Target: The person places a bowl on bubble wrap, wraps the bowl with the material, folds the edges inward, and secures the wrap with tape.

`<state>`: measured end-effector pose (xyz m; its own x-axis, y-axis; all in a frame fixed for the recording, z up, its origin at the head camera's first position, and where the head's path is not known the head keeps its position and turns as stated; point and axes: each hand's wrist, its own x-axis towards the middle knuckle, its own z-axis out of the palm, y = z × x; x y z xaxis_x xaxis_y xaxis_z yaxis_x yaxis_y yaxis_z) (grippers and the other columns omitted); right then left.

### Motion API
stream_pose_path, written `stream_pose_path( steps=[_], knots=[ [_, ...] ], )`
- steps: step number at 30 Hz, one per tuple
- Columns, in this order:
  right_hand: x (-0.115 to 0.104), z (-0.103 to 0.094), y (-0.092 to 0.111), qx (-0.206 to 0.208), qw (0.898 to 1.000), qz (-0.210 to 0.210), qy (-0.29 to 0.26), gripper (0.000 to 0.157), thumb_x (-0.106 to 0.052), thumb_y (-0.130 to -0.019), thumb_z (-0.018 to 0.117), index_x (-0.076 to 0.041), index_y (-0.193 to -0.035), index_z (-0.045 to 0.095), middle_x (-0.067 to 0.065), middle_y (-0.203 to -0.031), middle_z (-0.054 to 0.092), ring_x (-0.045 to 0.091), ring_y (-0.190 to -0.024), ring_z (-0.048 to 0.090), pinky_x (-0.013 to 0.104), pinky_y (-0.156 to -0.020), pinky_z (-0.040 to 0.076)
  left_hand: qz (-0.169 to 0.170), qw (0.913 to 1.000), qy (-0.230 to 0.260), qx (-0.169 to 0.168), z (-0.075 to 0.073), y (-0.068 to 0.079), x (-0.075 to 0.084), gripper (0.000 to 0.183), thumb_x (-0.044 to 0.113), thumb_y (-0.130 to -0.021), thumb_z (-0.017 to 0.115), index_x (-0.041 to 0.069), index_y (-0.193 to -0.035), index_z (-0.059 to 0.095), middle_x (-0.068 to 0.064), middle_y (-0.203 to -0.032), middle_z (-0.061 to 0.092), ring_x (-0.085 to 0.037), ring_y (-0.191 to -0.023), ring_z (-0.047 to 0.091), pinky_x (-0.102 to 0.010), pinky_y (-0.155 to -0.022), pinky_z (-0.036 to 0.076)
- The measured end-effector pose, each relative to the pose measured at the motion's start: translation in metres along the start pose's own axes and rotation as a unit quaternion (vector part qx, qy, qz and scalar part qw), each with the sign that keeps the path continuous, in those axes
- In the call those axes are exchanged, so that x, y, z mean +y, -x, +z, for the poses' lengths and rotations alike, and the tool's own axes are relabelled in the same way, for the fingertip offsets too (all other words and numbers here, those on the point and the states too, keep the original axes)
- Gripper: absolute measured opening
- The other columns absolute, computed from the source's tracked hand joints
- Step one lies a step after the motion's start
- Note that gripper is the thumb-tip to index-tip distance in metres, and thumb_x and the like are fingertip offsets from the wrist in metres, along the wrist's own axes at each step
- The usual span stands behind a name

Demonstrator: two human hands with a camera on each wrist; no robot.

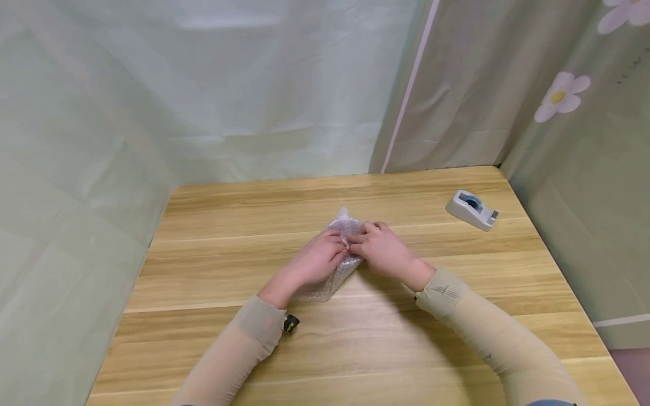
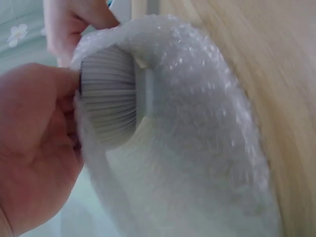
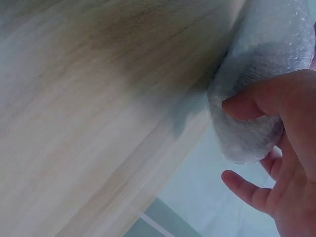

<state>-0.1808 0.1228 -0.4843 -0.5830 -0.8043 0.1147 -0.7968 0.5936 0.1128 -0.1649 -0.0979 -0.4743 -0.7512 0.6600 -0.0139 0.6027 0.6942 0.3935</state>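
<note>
A sheet of bubble wrap (image 1: 335, 276) lies diagonally at the middle of the table, folded around a pale, ribbed, rounded object (image 2: 108, 94). That object shows through the open end in the left wrist view; its kind is not clear. My left hand (image 1: 321, 256) holds the wrap's edge beside the ribbed surface, its fingers partly hidden behind the film. From the other side, my right hand (image 1: 383, 249) grips the wrapped end, thumb on the near face, with some fingers hidden behind it in the right wrist view. Both hands' fingertips come close together over the wrap.
A grey tape dispenser (image 1: 471, 210) with a blue roll stands at the back right of the wooden table (image 1: 213, 248). Pale curtains (image 1: 284, 101) hang behind the table and along its sides.
</note>
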Motion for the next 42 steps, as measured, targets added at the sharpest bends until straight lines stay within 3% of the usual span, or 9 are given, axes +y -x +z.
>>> stream_pose_path(
  steps=[7,10,15,21,25,29,34,38,42],
  knots=[
    [-0.001,0.001,-0.002,-0.009,1.000,0.002,0.000,0.035,-0.004,-0.093,0.074,-0.023,-0.121,0.082,-0.003,-0.140,0.071,0.027,-0.115,0.060,0.055,-0.100,0.055,0.040,0.9972,0.050,0.039,-0.009,0.038,-0.014,0.037,0.014,-0.110,0.058,-0.001,-0.142,0.067,-0.021,-0.158,0.053,-0.041,-0.154,0.038,-0.053,-0.128,0.027],
    [0.000,0.001,-0.002,-0.007,1.000,0.002,-0.002,0.036,-0.002,-0.091,0.074,-0.023,-0.120,0.082,-0.003,-0.139,0.071,0.027,-0.114,0.061,0.055,-0.098,0.056,0.053,0.9951,0.052,0.065,-0.013,0.060,-0.023,0.044,0.000,-0.102,0.059,0.003,-0.145,0.064,-0.019,-0.162,0.048,-0.039,-0.152,0.040,-0.054,-0.126,0.032],
    [0.000,0.001,-0.002,-0.008,1.000,0.002,-0.013,0.038,0.001,-0.090,0.072,-0.022,-0.119,0.083,-0.003,-0.139,0.072,0.028,-0.112,0.060,0.053,-0.093,0.058,0.102,0.9907,0.011,0.090,-0.017,0.100,-0.037,0.068,-0.019,-0.079,0.055,0.011,-0.139,0.069,-0.020,-0.162,0.047,-0.040,-0.149,0.044,-0.060,-0.121,0.038],
    [-0.001,-0.003,-0.001,-0.011,1.000,0.002,-0.023,0.040,0.004,-0.090,0.070,-0.021,-0.118,0.082,-0.001,-0.139,0.071,0.027,-0.111,0.059,0.049,-0.087,0.059,0.126,0.9862,-0.082,0.068,-0.011,0.132,-0.044,0.064,-0.013,-0.080,0.071,0.021,-0.134,0.074,-0.020,-0.167,0.040,-0.043,-0.151,0.041,-0.068,-0.120,0.033],
    [-0.001,-0.004,-0.001,-0.008,0.999,0.006,-0.034,0.041,0.006,-0.089,0.068,-0.021,-0.118,0.083,-0.001,-0.139,0.072,0.028,-0.110,0.059,0.049,-0.086,0.059,0.129,0.9825,-0.123,0.056,-0.009,0.140,-0.043,0.051,-0.007,-0.085,0.076,0.022,-0.127,0.079,-0.016,-0.169,0.038,-0.041,-0.154,0.037,-0.065,-0.123,0.030],
    [-0.002,-0.004,-0.001,-0.008,0.999,0.008,-0.044,0.042,0.007,-0.090,0.067,-0.020,-0.118,0.083,0.000,-0.139,0.072,0.027,-0.109,0.059,0.048,-0.085,0.059,0.133,0.9764,-0.161,0.055,-0.009,0.141,-0.040,0.026,0.008,-0.093,0.076,0.021,-0.115,0.082,-0.014,-0.169,0.040,-0.039,-0.155,0.036,-0.061,-0.127,0.026],
    [-0.002,-0.004,-0.001,-0.009,0.999,0.006,-0.052,0.042,0.007,-0.090,0.067,-0.020,-0.118,0.083,0.000,-0.139,0.071,0.028,-0.110,0.059,0.048,-0.086,0.059,0.146,0.9639,-0.219,0.042,-0.009,0.139,-0.038,0.004,0.020,-0.092,0.079,0.021,-0.096,0.081,-0.012,-0.168,0.042,-0.037,-0.155,0.036,-0.059,-0.127,0.025],
    [-0.002,-0.003,-0.001,-0.009,0.998,0.008,-0.054,0.042,0.008,-0.090,0.066,-0.020,-0.118,0.083,0.000,-0.139,0.071,0.028,-0.110,0.059,0.047,-0.086,0.059,0.159,0.9541,-0.250,0.041,-0.011,0.137,-0.037,0.007,0.018,-0.085,0.087,0.020,-0.083,0.081,-0.011,-0.167,0.044,-0.035,-0.154,0.039,-0.058,-0.127,0.027],
    [-0.002,-0.004,-0.001,-0.012,0.998,0.014,-0.057,0.044,0.008,-0.090,0.065,-0.020,-0.118,0.083,0.000,-0.139,0.071,0.028,-0.111,0.059,0.047,-0.086,0.059,0.172,0.9538,-0.241,0.052,-0.014,0.136,-0.036,0.011,0.018,-0.080,0.091,0.020,-0.079,0.080,-0.010,-0.165,0.047,-0.034,-0.153,0.041,-0.055,-0.128,0.026]
  ],
)
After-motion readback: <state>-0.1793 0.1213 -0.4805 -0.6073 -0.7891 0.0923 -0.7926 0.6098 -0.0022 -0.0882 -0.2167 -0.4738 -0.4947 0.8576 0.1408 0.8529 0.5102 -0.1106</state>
